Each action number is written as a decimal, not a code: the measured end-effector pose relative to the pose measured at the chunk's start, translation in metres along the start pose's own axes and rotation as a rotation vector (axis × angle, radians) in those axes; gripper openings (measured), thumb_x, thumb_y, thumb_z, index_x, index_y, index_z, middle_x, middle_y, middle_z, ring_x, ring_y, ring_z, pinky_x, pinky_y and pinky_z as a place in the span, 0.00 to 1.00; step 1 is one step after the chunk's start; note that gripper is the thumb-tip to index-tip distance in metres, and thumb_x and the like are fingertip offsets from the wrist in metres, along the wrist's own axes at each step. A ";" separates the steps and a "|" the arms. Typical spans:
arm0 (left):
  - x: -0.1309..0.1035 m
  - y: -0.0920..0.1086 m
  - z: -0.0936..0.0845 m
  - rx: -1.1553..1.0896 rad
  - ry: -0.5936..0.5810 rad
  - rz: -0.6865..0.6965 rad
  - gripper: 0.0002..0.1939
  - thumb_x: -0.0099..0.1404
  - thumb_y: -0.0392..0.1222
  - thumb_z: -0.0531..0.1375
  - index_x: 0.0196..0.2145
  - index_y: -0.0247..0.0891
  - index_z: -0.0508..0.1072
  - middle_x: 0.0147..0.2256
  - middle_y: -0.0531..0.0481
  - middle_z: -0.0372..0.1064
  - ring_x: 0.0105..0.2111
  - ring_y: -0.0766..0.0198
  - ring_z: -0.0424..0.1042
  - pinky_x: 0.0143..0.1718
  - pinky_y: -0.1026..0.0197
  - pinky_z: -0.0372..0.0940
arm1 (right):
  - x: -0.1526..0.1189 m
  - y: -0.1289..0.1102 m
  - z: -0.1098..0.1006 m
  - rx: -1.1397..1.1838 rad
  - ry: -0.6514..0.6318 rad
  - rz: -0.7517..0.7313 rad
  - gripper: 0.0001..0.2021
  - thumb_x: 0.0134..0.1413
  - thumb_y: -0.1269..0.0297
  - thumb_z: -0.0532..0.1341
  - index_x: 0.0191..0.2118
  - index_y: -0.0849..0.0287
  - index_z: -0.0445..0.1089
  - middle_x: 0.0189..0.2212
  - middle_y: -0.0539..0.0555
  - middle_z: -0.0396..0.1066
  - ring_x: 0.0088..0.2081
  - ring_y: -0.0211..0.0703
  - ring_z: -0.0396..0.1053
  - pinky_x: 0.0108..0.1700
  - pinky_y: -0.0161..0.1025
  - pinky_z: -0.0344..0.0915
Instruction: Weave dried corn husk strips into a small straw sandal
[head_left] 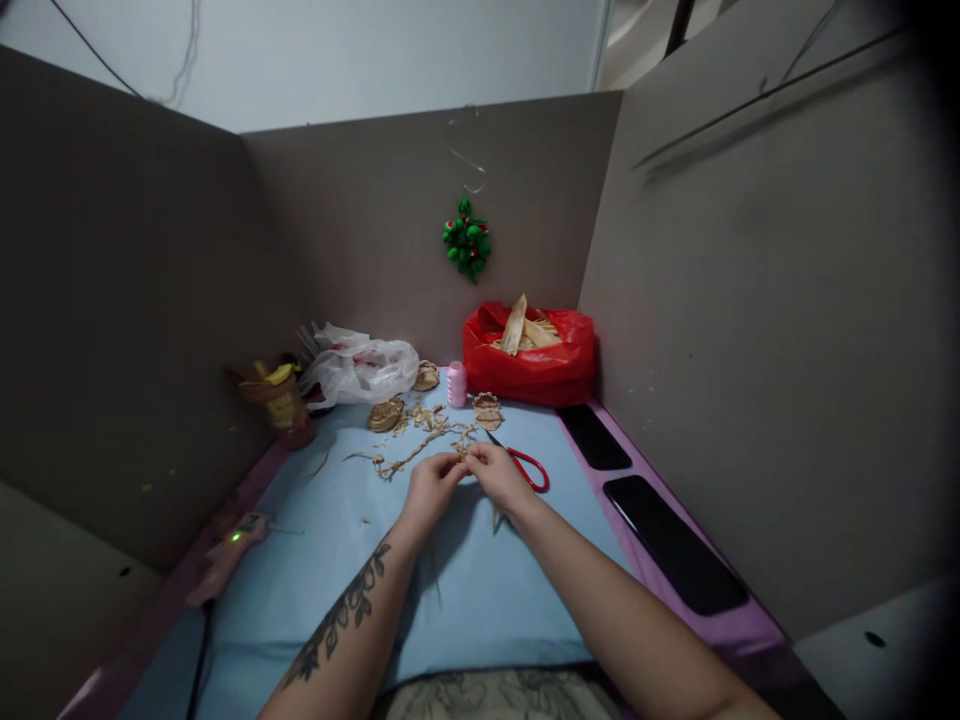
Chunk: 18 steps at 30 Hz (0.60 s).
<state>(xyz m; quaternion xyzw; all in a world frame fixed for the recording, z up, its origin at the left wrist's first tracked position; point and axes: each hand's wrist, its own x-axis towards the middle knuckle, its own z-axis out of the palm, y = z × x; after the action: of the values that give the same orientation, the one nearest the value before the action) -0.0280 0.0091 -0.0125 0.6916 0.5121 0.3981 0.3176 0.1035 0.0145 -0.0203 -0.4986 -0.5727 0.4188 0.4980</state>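
Note:
My left hand (pixel 433 485) and my right hand (pixel 496 474) meet over the blue cloth, fingertips pinched together on a strand of dried plant fibre. From there a twisted cord of the same tan fibre (pixel 412 456) curves away to the left across the cloth. Loose strand ends (pixel 496 519) hang below my right hand. Red-handled scissors (pixel 534 472) lie just right of that hand, their blades partly behind it. Beyond my hands are dried scraps (pixel 424 417) and small woven pieces (pixel 386 413), (pixel 487 411). My fingers hide the exact spot being pinched.
A pink thread spool (pixel 456 386) stands before a red bag (pixel 555 375) of dried husks. Left are a white plastic bag (pixel 364 368), a pot (pixel 289 415) and a corded glue gun (pixel 229 562) with a green light. Two black phones (pixel 596 437), (pixel 675 545) lie right. Grey panels surround the table.

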 end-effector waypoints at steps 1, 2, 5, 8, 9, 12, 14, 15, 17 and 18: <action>0.000 -0.001 0.000 0.005 0.003 -0.005 0.13 0.56 0.47 0.59 0.29 0.34 0.77 0.25 0.49 0.73 0.26 0.63 0.68 0.29 0.64 0.59 | -0.001 -0.001 0.000 -0.033 0.001 -0.007 0.05 0.44 0.67 0.54 0.23 0.59 0.63 0.18 0.46 0.62 0.23 0.36 0.59 0.27 0.33 0.56; 0.000 -0.001 -0.001 0.008 0.007 -0.012 0.13 0.56 0.48 0.59 0.28 0.34 0.77 0.24 0.49 0.72 0.25 0.63 0.67 0.28 0.64 0.58 | -0.001 -0.002 -0.001 -0.070 0.004 -0.016 0.05 0.44 0.68 0.54 0.23 0.60 0.64 0.19 0.46 0.63 0.24 0.36 0.60 0.28 0.33 0.56; 0.000 -0.003 -0.003 0.001 0.009 -0.035 0.13 0.55 0.48 0.59 0.25 0.34 0.75 0.22 0.51 0.69 0.24 0.65 0.64 0.27 0.64 0.55 | -0.004 -0.008 -0.004 -0.177 0.029 -0.056 0.05 0.45 0.71 0.55 0.23 0.59 0.66 0.21 0.49 0.66 0.27 0.38 0.62 0.32 0.34 0.57; 0.001 -0.003 -0.002 -0.044 -0.022 -0.051 0.14 0.56 0.48 0.56 0.22 0.35 0.70 0.19 0.54 0.63 0.22 0.67 0.60 0.25 0.65 0.53 | -0.006 -0.015 -0.006 -0.242 0.052 -0.103 0.05 0.45 0.72 0.56 0.23 0.58 0.66 0.25 0.51 0.69 0.32 0.41 0.63 0.37 0.35 0.56; 0.001 -0.003 -0.002 -0.065 -0.041 -0.052 0.14 0.57 0.49 0.55 0.22 0.35 0.68 0.19 0.55 0.62 0.22 0.67 0.60 0.24 0.65 0.53 | -0.007 -0.016 -0.006 -0.251 0.051 -0.114 0.06 0.45 0.72 0.56 0.23 0.58 0.66 0.25 0.51 0.69 0.33 0.41 0.63 0.38 0.35 0.56; 0.001 -0.001 -0.001 -0.118 -0.104 -0.050 0.16 0.60 0.50 0.51 0.22 0.37 0.64 0.18 0.56 0.59 0.20 0.68 0.58 0.23 0.66 0.54 | -0.006 -0.015 -0.006 -0.244 0.026 -0.123 0.06 0.46 0.71 0.56 0.23 0.59 0.66 0.23 0.50 0.68 0.30 0.40 0.63 0.37 0.35 0.57; 0.000 0.001 -0.001 -0.133 -0.121 -0.049 0.16 0.61 0.50 0.50 0.22 0.38 0.62 0.17 0.57 0.57 0.19 0.68 0.57 0.22 0.66 0.53 | -0.004 -0.011 -0.005 -0.214 0.002 -0.109 0.06 0.47 0.69 0.55 0.23 0.59 0.67 0.21 0.49 0.67 0.27 0.38 0.63 0.33 0.34 0.58; 0.000 0.002 -0.002 -0.133 -0.117 -0.046 0.15 0.61 0.50 0.50 0.22 0.38 0.62 0.17 0.58 0.56 0.19 0.69 0.56 0.22 0.66 0.53 | -0.003 -0.009 -0.006 -0.195 -0.009 -0.100 0.06 0.47 0.68 0.55 0.24 0.60 0.67 0.21 0.49 0.67 0.26 0.38 0.63 0.32 0.34 0.58; 0.000 0.003 -0.003 -0.124 -0.091 -0.035 0.14 0.61 0.49 0.50 0.22 0.38 0.61 0.18 0.58 0.55 0.20 0.68 0.55 0.23 0.66 0.53 | 0.001 -0.005 -0.008 -0.160 -0.033 -0.083 0.07 0.46 0.66 0.55 0.24 0.61 0.68 0.20 0.48 0.67 0.25 0.37 0.63 0.30 0.33 0.58; 0.000 0.004 -0.003 -0.116 -0.073 -0.027 0.14 0.60 0.48 0.51 0.22 0.38 0.61 0.19 0.58 0.55 0.21 0.68 0.55 0.24 0.66 0.53 | 0.002 -0.003 -0.010 -0.147 -0.044 -0.077 0.08 0.46 0.65 0.56 0.24 0.62 0.68 0.20 0.48 0.67 0.24 0.37 0.63 0.29 0.33 0.59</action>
<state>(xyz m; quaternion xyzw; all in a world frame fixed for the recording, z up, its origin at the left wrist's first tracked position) -0.0293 0.0085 -0.0078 0.6790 0.4856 0.3973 0.3812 0.1124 0.0156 -0.0154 -0.5021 -0.6313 0.3671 0.4632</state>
